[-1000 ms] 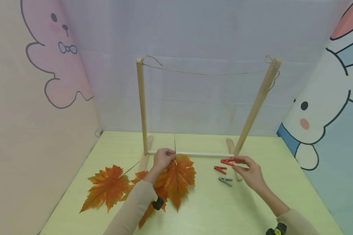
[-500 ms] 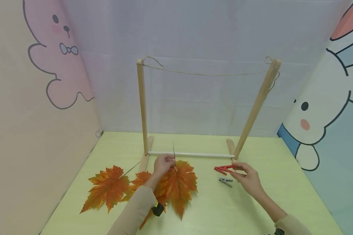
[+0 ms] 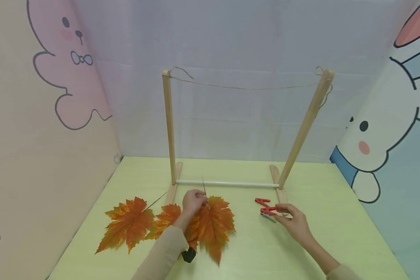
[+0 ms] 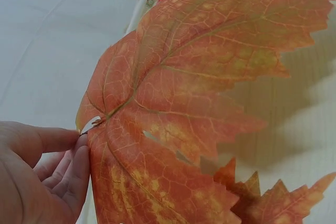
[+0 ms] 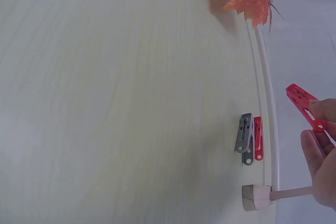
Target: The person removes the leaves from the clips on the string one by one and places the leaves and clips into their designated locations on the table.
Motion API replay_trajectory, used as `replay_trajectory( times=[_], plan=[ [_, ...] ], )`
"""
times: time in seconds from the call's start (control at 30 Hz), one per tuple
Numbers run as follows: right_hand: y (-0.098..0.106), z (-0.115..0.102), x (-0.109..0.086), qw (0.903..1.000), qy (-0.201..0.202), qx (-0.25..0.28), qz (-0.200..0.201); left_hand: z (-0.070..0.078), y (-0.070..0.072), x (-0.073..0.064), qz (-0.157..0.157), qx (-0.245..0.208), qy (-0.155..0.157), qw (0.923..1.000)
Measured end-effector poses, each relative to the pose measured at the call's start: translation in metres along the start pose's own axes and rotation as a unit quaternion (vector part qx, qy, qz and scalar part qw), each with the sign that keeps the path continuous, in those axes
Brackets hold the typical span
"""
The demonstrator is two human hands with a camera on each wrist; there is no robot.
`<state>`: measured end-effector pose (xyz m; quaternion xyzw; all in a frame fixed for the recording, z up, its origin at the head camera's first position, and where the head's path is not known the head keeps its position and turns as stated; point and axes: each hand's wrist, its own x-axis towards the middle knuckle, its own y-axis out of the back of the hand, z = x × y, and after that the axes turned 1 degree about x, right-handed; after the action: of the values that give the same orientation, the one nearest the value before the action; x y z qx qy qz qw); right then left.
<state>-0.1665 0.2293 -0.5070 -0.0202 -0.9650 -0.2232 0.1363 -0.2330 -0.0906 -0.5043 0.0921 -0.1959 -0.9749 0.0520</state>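
Observation:
My left hand (image 3: 195,201) pinches the stem of an orange artificial maple leaf (image 3: 212,225) between thumb and fingers, and the blade spreads out to the right. The left wrist view shows the grip at the leaf's base (image 4: 107,124). Between thumb and fingertips, my right hand (image 3: 295,223) pinches a red clothespin (image 3: 268,210), clear of the table in the right wrist view. On the table close by lie another red clothespin (image 3: 261,200) and a grey clothespin (image 5: 245,132); in the head view the held one partly hides the grey one.
Two wooden posts (image 3: 168,128) stand on wooden feet, joined low down by a white rod (image 3: 227,183). A thin string (image 3: 245,88) sags between their tops. More maple leaves (image 3: 127,223) lie at the left, some partly behind the left forearm. Printed cloth walls enclose the table (image 3: 252,256).
Both hands have come nearer to me, the left bringing the leaf and the right bringing the red clothespin lower, over the grey one. The clothespins on the table have stayed put.

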Motion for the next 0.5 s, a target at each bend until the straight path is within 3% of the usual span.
replay_trajectory(
  times=[0.17, 0.4, 0.5],
  plan=[
    [-0.002, 0.004, -0.004, 0.9999, -0.004, -0.011, 0.000, -0.006, -0.002, -0.002, 0.024, -0.012, 0.029, 0.9992],
    [-0.005, 0.008, -0.009, 0.9994, -0.016, -0.031, 0.003, -0.016, -0.006, -0.004, 0.020, -0.058, 0.078, 0.9950],
    [-0.007, 0.012, -0.010, 0.9996, -0.026, -0.013, 0.004, -0.020, -0.007, -0.005, 0.022, -0.075, 0.078, 0.9939]
  ],
)
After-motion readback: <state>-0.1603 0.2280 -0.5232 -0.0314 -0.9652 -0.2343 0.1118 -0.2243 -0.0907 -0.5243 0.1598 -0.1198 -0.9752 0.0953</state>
